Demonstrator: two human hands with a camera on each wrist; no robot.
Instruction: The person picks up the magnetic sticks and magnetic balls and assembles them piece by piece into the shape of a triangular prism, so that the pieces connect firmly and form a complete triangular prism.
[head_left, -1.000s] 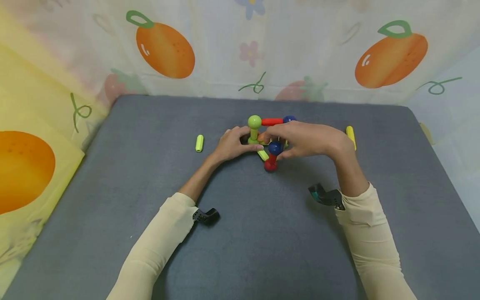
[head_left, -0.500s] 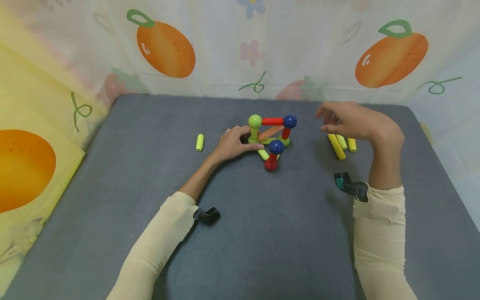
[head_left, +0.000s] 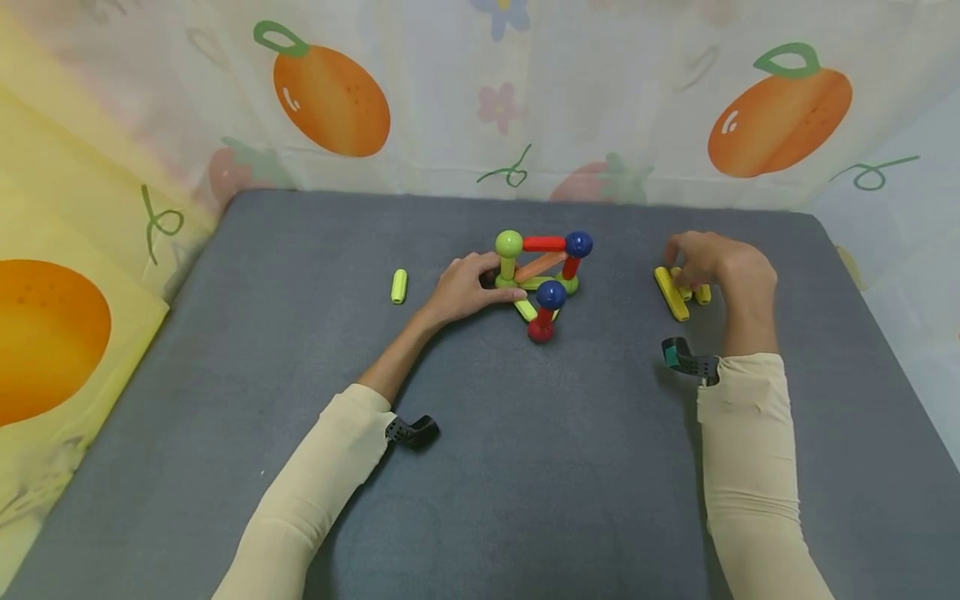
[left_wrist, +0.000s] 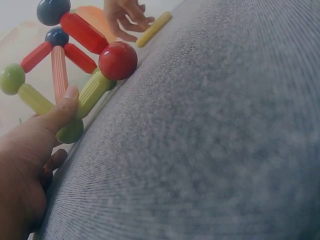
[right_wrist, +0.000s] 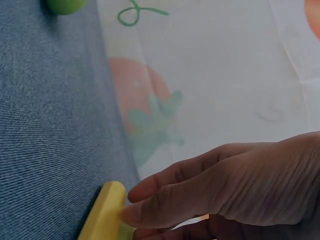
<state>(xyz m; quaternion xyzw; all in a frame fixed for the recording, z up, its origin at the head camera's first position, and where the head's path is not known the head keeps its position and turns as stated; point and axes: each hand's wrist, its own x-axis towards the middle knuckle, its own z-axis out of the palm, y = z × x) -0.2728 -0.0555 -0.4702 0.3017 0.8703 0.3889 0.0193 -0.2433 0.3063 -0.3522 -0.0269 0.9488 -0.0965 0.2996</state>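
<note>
My left hand [head_left: 471,290] grips the lower left corner of a magnetic stick-and-ball frame [head_left: 544,244] on the table. In the left wrist view the thumb [left_wrist: 61,111] lies by its lower green ball [left_wrist: 70,131]. Green, red and dark blue balls join lime, red and orange sticks, and one blue ball [head_left: 551,295] tops an upright red stick at the front. Over on the right, my right hand [head_left: 716,258] reaches down with loosely bent fingers among several sticks. Its thumb tip is right beside a long yellow stick [right_wrist: 104,212]; the hand partly hides the shorter yellow stick [head_left: 702,294].
A lone lime stick [head_left: 399,287] lies left of the left hand. The grey table [head_left: 495,467] ends at a fruit-print curtain [head_left: 435,100] behind, with a yellow cloth [head_left: 60,208] at the left. A black camera mount sits on each wrist.
My right hand has left the frame, swung to the right, and come down over the yellow and lime sticks. The left hand stays on the frame, which has not moved.
</note>
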